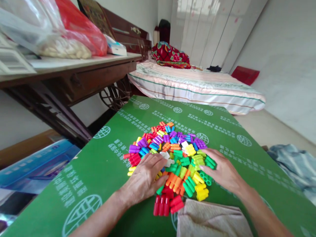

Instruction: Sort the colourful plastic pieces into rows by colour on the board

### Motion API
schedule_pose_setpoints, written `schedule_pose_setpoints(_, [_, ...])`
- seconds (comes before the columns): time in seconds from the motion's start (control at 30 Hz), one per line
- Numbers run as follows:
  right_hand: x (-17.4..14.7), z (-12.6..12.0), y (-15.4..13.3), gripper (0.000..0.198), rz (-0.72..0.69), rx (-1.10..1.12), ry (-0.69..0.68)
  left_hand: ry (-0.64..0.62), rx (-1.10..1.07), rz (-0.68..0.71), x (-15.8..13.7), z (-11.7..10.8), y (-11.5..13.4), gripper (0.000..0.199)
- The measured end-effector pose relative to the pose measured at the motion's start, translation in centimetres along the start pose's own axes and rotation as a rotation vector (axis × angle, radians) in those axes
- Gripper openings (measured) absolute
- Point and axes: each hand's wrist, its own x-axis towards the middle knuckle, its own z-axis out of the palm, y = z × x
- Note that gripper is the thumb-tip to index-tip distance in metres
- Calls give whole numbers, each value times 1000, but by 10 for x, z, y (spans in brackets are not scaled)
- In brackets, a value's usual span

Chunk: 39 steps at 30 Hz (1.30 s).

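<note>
A loose pile of coloured plastic tube-shaped blocks covers the middle of the green table. My left hand rests over the pile's left side, fingers stretched out, near a white block; what lies under the palm is hidden. At the right edge, my right hand has its thumb and fingers apart around a dark green block, touching the pile. Close to the hands lie orange blocks, a yellow block and purple blocks. Red blocks lie nearest me.
A folded beige cloth lies at the table's near edge. On the left stands a wooden sewing-machine table with plastic bags. Beyond is a bed; a striped cloth is at the right.
</note>
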Motion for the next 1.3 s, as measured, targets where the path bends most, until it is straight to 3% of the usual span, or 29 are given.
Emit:
schedule_pose_setpoints(0.13, [-53, -1, 16, 86, 142, -95, -154, -95, 89, 4, -26, 2, 2, 69])
schedule_pose_setpoints(0.23, [-60, 13, 18, 89, 146, -131, -188, -176, 87, 13, -35, 4, 4, 88])
schedule_pose_setpoints(0.37, [-34, 28, 11, 77, 73, -102, -133, -259, 79, -29, -34, 3, 5, 85])
schedule_pose_setpoints(0.57, [10, 46, -7, 67, -48, 162, -80, -243, 61, -64, -20, 2, 10, 67])
schedule_pose_setpoints(0.87, [71, 71, -34, 62, -112, 372, -19, -293, -37, 59, 3, 8, 19, 63])
schedule_pose_setpoints(1.1, [104, 80, -56, 66, -106, 415, -36, -117, -105, 184, 10, 12, 19, 49])
schedule_pose_setpoints(1.17, [112, 84, -61, 67, -139, 412, -35, -44, -76, 61, 23, 2, 5, 40])
schedule_pose_setpoints(1.2, [115, 87, -64, 68, -158, 406, -30, -11, -35, -81, 32, -3, -5, 38])
schedule_pose_setpoints(1.27, [119, 92, -71, 69, -188, 385, -23, -74, 99, -457, 55, -13, -30, 41])
schedule_pose_setpoints(1.3, [120, 93, -75, 71, -200, 372, -23, -97, 124, -536, 68, -17, -43, 42])
